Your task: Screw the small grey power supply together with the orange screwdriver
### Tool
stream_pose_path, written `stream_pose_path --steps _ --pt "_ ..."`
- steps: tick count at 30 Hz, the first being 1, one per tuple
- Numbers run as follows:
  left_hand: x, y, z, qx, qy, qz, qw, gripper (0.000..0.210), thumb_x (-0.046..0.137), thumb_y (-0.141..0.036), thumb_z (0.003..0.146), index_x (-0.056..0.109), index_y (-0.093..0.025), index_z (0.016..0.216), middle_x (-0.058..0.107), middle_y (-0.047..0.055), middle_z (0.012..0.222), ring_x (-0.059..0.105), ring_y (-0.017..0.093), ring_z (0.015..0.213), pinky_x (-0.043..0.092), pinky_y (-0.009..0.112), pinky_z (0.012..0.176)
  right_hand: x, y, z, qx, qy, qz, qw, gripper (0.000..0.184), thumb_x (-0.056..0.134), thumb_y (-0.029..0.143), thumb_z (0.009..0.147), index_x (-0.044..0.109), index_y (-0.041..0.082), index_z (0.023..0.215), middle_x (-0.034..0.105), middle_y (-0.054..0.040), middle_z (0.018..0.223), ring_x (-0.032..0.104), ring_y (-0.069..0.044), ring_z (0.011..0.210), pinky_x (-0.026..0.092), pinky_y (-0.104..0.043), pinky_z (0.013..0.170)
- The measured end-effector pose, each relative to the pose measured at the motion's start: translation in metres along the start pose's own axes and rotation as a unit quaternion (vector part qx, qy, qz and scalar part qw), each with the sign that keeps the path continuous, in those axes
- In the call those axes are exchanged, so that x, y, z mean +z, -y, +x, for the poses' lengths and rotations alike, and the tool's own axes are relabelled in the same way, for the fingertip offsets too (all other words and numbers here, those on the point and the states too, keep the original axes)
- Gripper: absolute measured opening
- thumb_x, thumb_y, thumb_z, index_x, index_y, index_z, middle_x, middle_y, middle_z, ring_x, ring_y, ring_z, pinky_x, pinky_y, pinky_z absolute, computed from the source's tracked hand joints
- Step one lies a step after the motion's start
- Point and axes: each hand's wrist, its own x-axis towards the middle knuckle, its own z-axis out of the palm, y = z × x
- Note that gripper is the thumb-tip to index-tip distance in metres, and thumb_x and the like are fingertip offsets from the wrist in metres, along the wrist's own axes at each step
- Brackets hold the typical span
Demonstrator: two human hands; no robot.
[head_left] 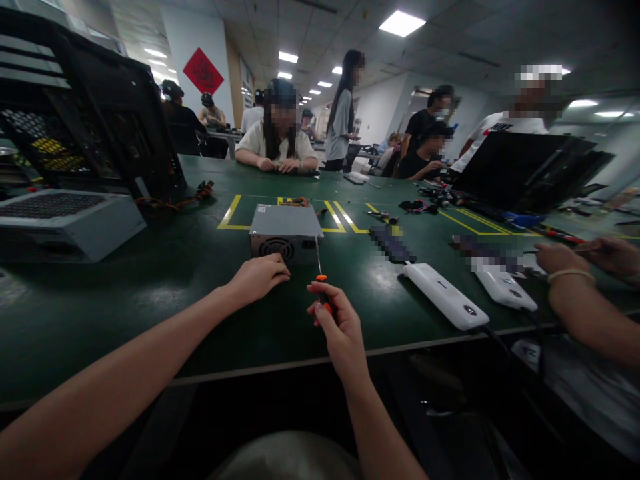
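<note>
A grey metal power supply unit sits on the green table in front of me, its fan grille and socket facing me. My left hand is at its lower front edge by the grille, fingers bent and held together; whatever lies inside them is hidden. In my right hand is a screwdriver with an orange and black handle, fingers wrapped round the grip. Its thin shaft points away from me, and the tip meets the front face near the upper right corner.
To the left are a second power supply and an open black computer case. White power banks lie at right, beside a co-worker's hands. Dark panels stand farther back. Another person sits across the table.
</note>
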Motion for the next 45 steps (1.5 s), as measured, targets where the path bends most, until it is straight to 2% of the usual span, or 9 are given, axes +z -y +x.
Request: stream_pose_path --steps 4,8,12,15,19,25,31,38,45 --pt "-0.009 0.001 0.003 -0.005 -0.044 -0.093 0.995 0.019 0.051 -0.028 0.082 0.068 -0.019 0.086 0.061 0.002 0.089 0.057 0.014 0.082 0.043 0.025 0.073 0.0 -0.002 -0.001 -0.019 0.003 0.004 1.0 0.024 0.048 0.027 0.085 0.054 0.02 0.107 0.059 -0.0017 0.087 0.046 -0.008 0.061 0.04 -0.023 0.06" --pt "-0.026 0.004 0.006 -0.066 -0.11 -0.257 0.958 0.023 0.055 -0.033 0.078 0.066 -0.015 0.089 0.06 0.002 0.081 0.053 0.01 0.064 0.043 0.024 0.06 0.002 -0.003 -0.007 -0.032 0.011 0.049 0.998 0.026 0.046 0.027 0.087 0.048 0.022 0.113 0.061 -0.0039 0.099 0.042 -0.005 0.053 0.038 -0.021 0.05" --pt "-0.037 0.0 0.005 -0.09 -0.098 -0.347 0.928 0.022 0.054 -0.03 0.078 0.064 -0.013 0.089 0.053 -0.002 0.064 0.045 0.007 0.053 0.036 0.019 0.047 0.004 -0.002 -0.014 -0.022 0.025 0.039 0.999 0.028 0.047 0.029 0.087 0.045 0.022 0.114 0.064 -0.004 0.091 0.039 -0.005 0.047 0.033 -0.019 0.044" --pt "-0.04 -0.004 0.002 -0.068 -0.076 -0.363 0.926 0.022 0.053 -0.03 0.079 0.063 -0.014 0.089 0.05 -0.002 0.064 0.044 0.006 0.053 0.033 0.017 0.044 0.003 -0.002 -0.017 -0.019 0.022 0.013 0.999 0.026 0.047 0.03 0.087 0.047 0.021 0.112 0.065 -0.0053 0.091 0.044 -0.006 0.05 0.033 -0.02 0.045" --pt "-0.041 -0.006 0.001 -0.03 -0.067 -0.365 0.928 0.019 0.054 -0.028 0.077 0.063 -0.015 0.086 0.054 0.0 0.077 0.046 0.005 0.055 0.036 0.017 0.047 0.003 -0.004 -0.017 -0.013 0.02 0.004 1.0 0.027 0.048 0.03 0.087 0.047 0.021 0.112 0.065 -0.0058 0.093 0.049 -0.008 0.055 0.035 -0.021 0.048" --pt "-0.042 -0.006 0.002 -0.006 -0.069 -0.365 0.929 0.016 0.053 -0.026 0.077 0.063 -0.014 0.084 0.056 0.001 0.083 0.047 0.004 0.057 0.041 0.019 0.054 0.003 -0.005 -0.015 -0.003 0.025 0.011 1.0 0.027 0.048 0.03 0.087 0.047 0.02 0.112 0.064 -0.0054 0.091 0.046 -0.007 0.052 0.035 -0.02 0.046" --pt "-0.04 -0.002 0.002 -0.028 -0.023 -0.383 0.923 0.019 0.052 -0.028 0.079 0.06 -0.014 0.089 0.057 0.0 0.076 0.05 0.006 0.057 0.037 0.017 0.048 0.002 -0.003 -0.015 0.012 0.033 0.005 0.999 0.026 0.048 0.031 0.087 0.047 0.021 0.111 0.064 -0.004 0.09 0.042 -0.006 0.05 0.034 -0.019 0.046" --pt "-0.037 -0.002 0.004 -0.025 -0.041 -0.423 0.905 0.014 0.057 -0.024 0.075 0.058 -0.014 0.084 0.06 0.001 0.075 0.056 0.009 0.069 0.046 0.024 0.063 0.002 -0.003 -0.016 0.021 0.036 0.004 0.999 0.027 0.048 0.032 0.086 0.048 0.02 0.11 0.064 -0.0041 0.09 0.042 -0.005 0.048 0.035 -0.02 0.045" --pt "-0.036 0.002 0.004 -0.028 -0.014 -0.46 0.887 0.025 0.06 -0.024 0.074 0.055 -0.015 0.097 0.059 0.0 0.077 0.057 0.01 0.073 0.047 0.027 0.069 0.002 -0.002 -0.016 0.004 0.037 -0.023 0.999 0.025 0.049 0.027 0.085 0.049 0.021 0.11 0.064 -0.0043 0.09 0.056 -0.01 0.064 0.042 -0.021 0.052"
